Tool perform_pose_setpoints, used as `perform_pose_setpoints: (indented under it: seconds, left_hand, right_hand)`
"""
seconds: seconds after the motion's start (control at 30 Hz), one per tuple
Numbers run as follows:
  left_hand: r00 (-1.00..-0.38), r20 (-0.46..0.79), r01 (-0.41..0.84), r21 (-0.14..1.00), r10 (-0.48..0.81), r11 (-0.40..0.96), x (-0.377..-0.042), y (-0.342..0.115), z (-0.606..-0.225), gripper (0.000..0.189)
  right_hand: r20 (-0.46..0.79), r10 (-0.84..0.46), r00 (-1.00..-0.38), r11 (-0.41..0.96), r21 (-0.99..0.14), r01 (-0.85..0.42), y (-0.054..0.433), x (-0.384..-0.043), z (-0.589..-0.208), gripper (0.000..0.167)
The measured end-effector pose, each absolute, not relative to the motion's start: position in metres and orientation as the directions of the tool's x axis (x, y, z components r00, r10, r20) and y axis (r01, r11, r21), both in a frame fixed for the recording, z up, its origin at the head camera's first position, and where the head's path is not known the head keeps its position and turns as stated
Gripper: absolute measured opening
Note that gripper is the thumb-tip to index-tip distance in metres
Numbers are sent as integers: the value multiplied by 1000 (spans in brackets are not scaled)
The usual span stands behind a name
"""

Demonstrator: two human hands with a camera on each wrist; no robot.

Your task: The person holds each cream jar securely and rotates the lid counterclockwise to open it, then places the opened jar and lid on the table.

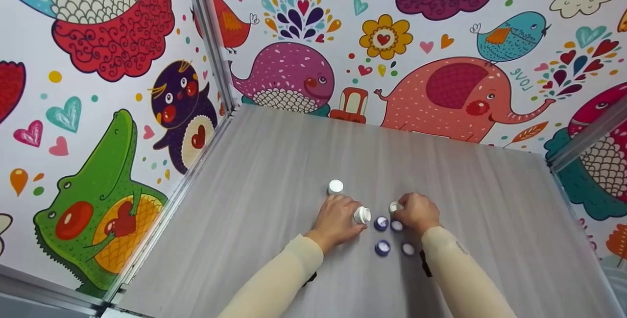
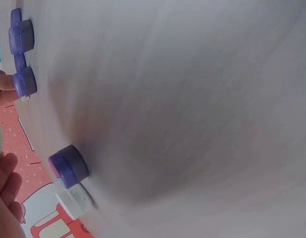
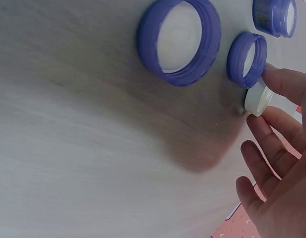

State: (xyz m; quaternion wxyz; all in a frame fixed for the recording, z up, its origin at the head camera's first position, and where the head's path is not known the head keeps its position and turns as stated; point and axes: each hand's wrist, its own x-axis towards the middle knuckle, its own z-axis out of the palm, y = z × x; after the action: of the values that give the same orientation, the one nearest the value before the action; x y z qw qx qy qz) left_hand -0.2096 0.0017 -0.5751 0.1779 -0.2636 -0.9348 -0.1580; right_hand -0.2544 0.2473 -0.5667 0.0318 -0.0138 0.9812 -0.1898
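Observation:
My left hand (image 1: 338, 217) grips a small white jar (image 1: 362, 215), its mouth tilted to the right. Between thumb and fingers, my right hand (image 1: 419, 211) pinches a white lid (image 3: 258, 97) at the table surface. Beside it lies a purple lid (image 3: 248, 60), hollow side up with a pale lining; a second purple lid (image 3: 178, 42) lies nearer me. To their left stand two purple jars, one farther (image 1: 381, 223) and one nearer (image 1: 382, 247). In the left wrist view, another purple jar (image 2: 68, 166) stands near the left fingers; the hand hides it in the head view.
Just beyond my left hand stands another white jar (image 1: 336, 187). The grey wood-grain table (image 1: 274, 161) ends at a cartoon-printed back wall (image 1: 352, 63) and a similar left wall (image 1: 117, 161), with metal framing at the corner.

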Motion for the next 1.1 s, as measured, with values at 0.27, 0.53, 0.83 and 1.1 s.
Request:
perform_pose_setpoints:
  seconds: [0.27, 0.53, 0.83, 1.1]
  left_hand:
    - [-793, 413, 553, 177, 449, 814, -219, 9, -573, 40]
    - [-799, 370, 547, 120, 474, 829, -235, 23, -571, 41]
    - [-830, 281, 518, 70, 481, 853, -253, 32, -572, 39]
    - [-861, 207, 484, 49, 465, 874, -260, 46, -583, 41]
  right_hand:
    - [-68, -11, -998, 931, -364, 15, 246, -258, -567, 29]
    - [-86, 14, -996, 925, -377, 46, 243, -259, -564, 23]
    - [-81, 3, -997, 923, -383, 34, 235, -262, -565, 31]
    - [-88, 15, -996, 921, -386, 48, 241, -256, -567, 30]
